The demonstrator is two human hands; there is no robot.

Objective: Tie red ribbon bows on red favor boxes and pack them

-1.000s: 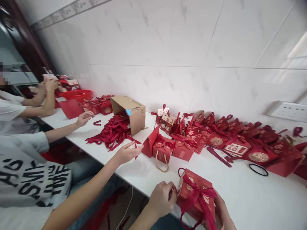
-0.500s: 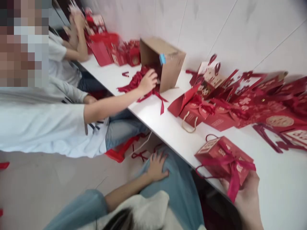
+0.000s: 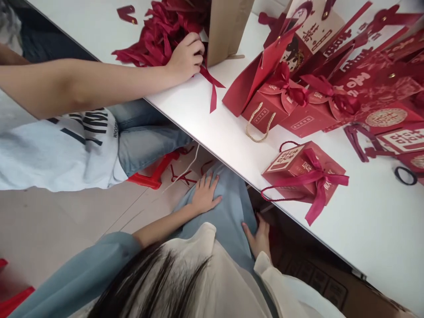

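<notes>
Left hand [image 3: 205, 194] flat on the blue trousers [image 3: 228, 201], fingers spread, holding nothing. Right hand [image 3: 260, 237] against the trousers' right side, thumb set wide of the fingers, nothing seen in it. Red gift box [image 3: 298, 164] with ribbon bow sits on the bench [image 3: 374, 221] at its near edge, untouched; more red boxes [image 3: 300, 118] beyond. Far left, a co-worker's hand [image 3: 186, 57] at the ribbon pile [image 3: 162, 33], beside a cardboard box [image 3: 228, 28].
</notes>
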